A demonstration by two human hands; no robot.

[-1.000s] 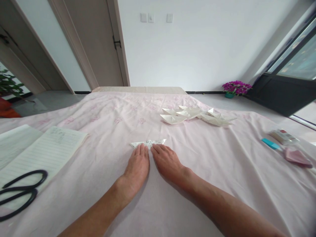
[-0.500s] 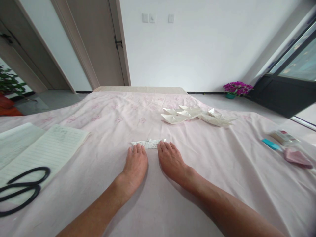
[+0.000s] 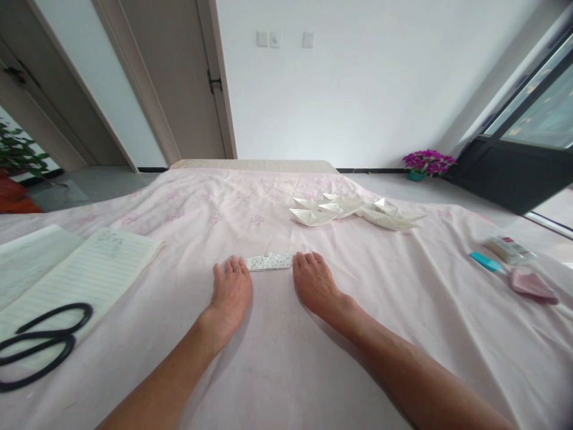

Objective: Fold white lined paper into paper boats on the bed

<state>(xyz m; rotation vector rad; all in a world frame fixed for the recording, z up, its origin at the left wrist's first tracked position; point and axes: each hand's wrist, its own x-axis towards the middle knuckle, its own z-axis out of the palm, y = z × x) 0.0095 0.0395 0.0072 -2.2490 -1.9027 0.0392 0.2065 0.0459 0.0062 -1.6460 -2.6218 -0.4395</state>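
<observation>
A pink cloth (image 3: 273,370) spread widely, with lined paper (image 3: 85,278) on its left and white paper boats (image 3: 313,217) at far right. The left hand (image 3: 233,292) and right hand (image 3: 316,279) lay palm-down, fingers extended and unclenched, touching opposite ends of the speckled folded paper (image 3: 271,262), which lay flat between them, mid-cloth.

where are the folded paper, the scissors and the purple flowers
Speckled folded paper (image 3: 270,261): head view, middle of its upper face
Scissors (image 3: 60,336): head view, where the black handles meet
Purple flowers (image 3: 428,162): head view, middle of the blooms
</observation>
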